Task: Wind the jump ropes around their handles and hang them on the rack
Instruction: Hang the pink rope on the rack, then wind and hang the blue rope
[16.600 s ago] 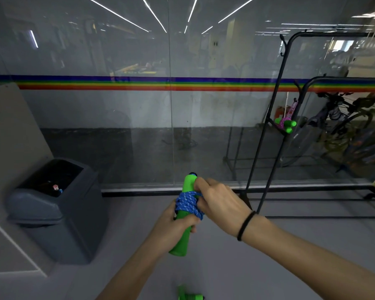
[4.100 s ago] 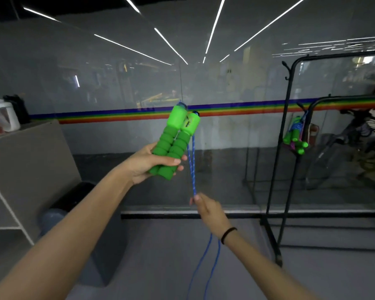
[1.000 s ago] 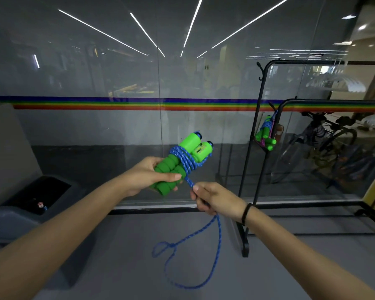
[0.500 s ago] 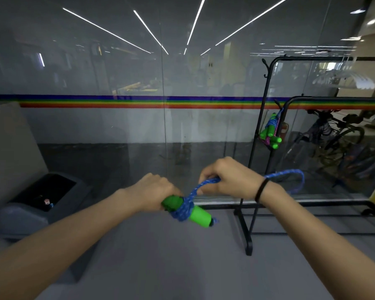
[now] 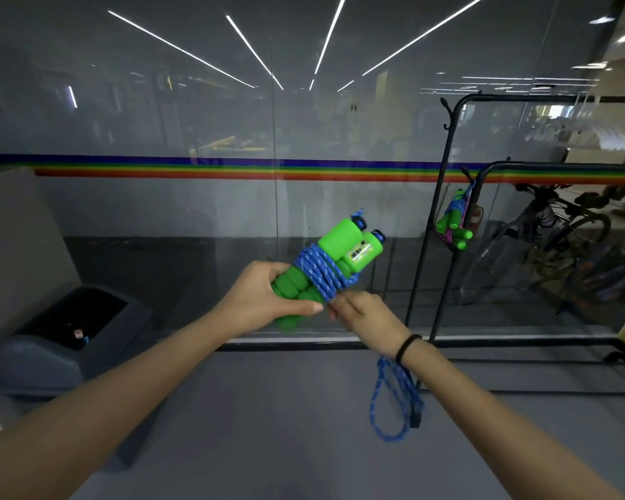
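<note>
My left hand [image 5: 264,297] grips the foam ends of two green jump rope handles [image 5: 343,247] held side by side, tilted up to the right. Blue cord [image 5: 320,274] is wrapped several times around their middle. My right hand [image 5: 363,312] pinches the cord just below the handles. A short loop of loose cord [image 5: 390,402] dangles under my right wrist. To the right stands the black rack [image 5: 444,211], with wound green-handled ropes [image 5: 455,225] hanging from a hook.
A glass wall with a rainbow stripe [image 5: 231,171] runs straight ahead. A grey waste bin [image 5: 65,337] stands on the floor at the left beside a pale cabinet [image 5: 11,247]. Bicycles [image 5: 570,254] are parked behind the glass at the right.
The handles tipped down half a second ago and are back up. More turns of cord sit around them, and the loose loop has grown much shorter.
</note>
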A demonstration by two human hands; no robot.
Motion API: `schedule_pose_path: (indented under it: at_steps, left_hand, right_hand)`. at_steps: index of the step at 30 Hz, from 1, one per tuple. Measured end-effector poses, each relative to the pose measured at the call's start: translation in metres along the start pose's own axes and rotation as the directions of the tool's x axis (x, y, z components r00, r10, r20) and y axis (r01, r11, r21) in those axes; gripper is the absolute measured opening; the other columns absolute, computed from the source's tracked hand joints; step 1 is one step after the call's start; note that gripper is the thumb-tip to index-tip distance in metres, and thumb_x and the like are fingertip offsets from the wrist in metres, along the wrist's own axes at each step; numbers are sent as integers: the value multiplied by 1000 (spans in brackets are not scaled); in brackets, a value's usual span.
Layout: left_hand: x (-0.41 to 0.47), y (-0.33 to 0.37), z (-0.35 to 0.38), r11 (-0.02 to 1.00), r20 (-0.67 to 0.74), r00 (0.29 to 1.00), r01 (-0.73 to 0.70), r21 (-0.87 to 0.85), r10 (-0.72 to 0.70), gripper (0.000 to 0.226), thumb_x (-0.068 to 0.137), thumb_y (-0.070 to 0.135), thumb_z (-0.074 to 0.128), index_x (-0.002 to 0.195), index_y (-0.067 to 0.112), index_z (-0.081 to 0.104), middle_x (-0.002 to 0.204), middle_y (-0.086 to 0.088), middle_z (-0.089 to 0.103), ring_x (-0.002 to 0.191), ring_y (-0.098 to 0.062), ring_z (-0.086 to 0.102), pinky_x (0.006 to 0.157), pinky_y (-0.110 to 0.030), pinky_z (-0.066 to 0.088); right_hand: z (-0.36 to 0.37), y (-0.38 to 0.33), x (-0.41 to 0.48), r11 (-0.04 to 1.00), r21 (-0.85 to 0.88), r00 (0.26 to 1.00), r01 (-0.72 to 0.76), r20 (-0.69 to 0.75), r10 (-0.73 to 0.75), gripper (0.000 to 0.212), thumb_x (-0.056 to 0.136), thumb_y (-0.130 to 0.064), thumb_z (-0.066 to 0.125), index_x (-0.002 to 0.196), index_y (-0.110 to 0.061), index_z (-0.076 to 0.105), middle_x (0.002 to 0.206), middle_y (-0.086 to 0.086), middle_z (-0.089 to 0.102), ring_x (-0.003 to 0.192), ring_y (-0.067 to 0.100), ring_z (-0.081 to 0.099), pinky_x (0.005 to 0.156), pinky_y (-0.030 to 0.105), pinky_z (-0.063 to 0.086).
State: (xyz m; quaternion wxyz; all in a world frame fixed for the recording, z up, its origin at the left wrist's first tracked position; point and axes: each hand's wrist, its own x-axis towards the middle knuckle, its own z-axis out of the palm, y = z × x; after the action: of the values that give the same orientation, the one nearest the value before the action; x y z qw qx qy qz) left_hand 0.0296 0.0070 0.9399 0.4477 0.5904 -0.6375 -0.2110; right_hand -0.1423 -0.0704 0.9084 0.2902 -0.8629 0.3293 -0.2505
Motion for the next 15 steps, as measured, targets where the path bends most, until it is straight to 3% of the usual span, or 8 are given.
schedule_pose_path:
  at_steps: [3, 6, 10, 15]
  left_hand:
    - [8, -14, -5, 988, -112, 991, 82, 130, -67, 29, 57, 32, 86, 76, 16, 71, 69, 0, 71, 59, -6, 60, 59, -23, 50]
    - [11, -23, -5, 942, -139, 988, 105, 317, -64, 35, 55, 36, 86, 73, 12, 67, 65, -4, 67, 55, -10, 55, 53, -22, 43]
    - [16, -30, 6, 865, -139, 989, 114, 488, -52, 44, 59, 43, 81, 80, 10, 61, 73, -8, 64, 72, -27, 61, 62, -36, 47]
    - [28, -30, 18, 666, -75, 997, 79, 742, -35, 40, 71, 40, 71, 98, 15, 55, 98, -9, 66, 93, -31, 62, 66, -30, 37]
  right_hand:
    - [1, -5, -9, 956, -291, 998, 18, 61, 0, 33, 98, -36, 32, 83, -19, 55, 75, 2, 60, 80, 29, 59, 72, 33, 40]
    - [5, -20, -20, 737, -671, 996, 83, 90, -30, 36, 99, -35, 27, 112, -9, 48, 107, 21, 61, 101, 39, 57, 70, 35, 35]
    - [4, -36, -27, 573, -791, 976, 215, 192, -101, 28, 99, -19, 31, 113, -6, 50, 112, 18, 61, 104, 37, 58, 68, 34, 29]
    - [-11, -49, -25, 485, -840, 970, 241, 216, -108, 26, 97, -18, 35, 111, -9, 55, 112, 14, 62, 104, 35, 58, 69, 33, 28]
